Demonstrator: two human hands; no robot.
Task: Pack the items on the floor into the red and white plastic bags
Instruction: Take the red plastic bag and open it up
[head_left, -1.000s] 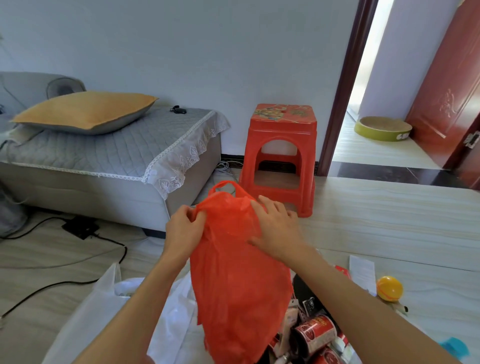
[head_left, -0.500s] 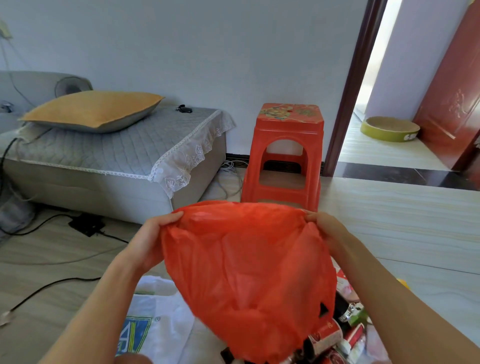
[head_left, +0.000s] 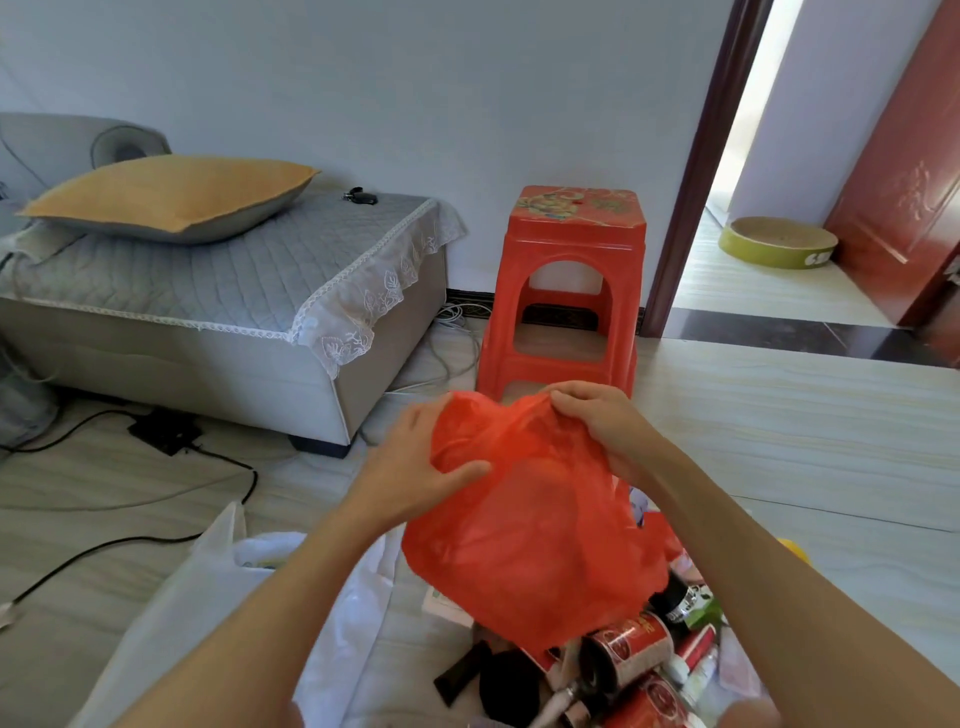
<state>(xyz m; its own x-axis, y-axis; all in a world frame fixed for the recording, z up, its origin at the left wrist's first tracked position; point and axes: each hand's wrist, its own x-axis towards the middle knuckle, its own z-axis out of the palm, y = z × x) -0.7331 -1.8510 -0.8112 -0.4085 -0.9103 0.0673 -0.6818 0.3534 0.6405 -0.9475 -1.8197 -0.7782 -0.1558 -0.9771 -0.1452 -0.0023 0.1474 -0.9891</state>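
Step in hand: opening the red bag (head_left: 524, 530), judged from the grips. The bag hangs in the air above the items (head_left: 623, 654) on the floor (head_left: 779, 441). Left hand (head_left: 415, 467) pinches the film at its top; right hand (head_left: 602, 421) clamps the opposite edge. The white bag (head_left: 218, 587) lies flat at lower left. Next move calls for parting the two layers to expose the mouth, then loading an item.

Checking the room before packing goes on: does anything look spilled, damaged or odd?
Nothing looks spilled or broken. The items lie jumbled on the floor, cans tipped on their sides. Both the left hand and right hand grip the red bag.
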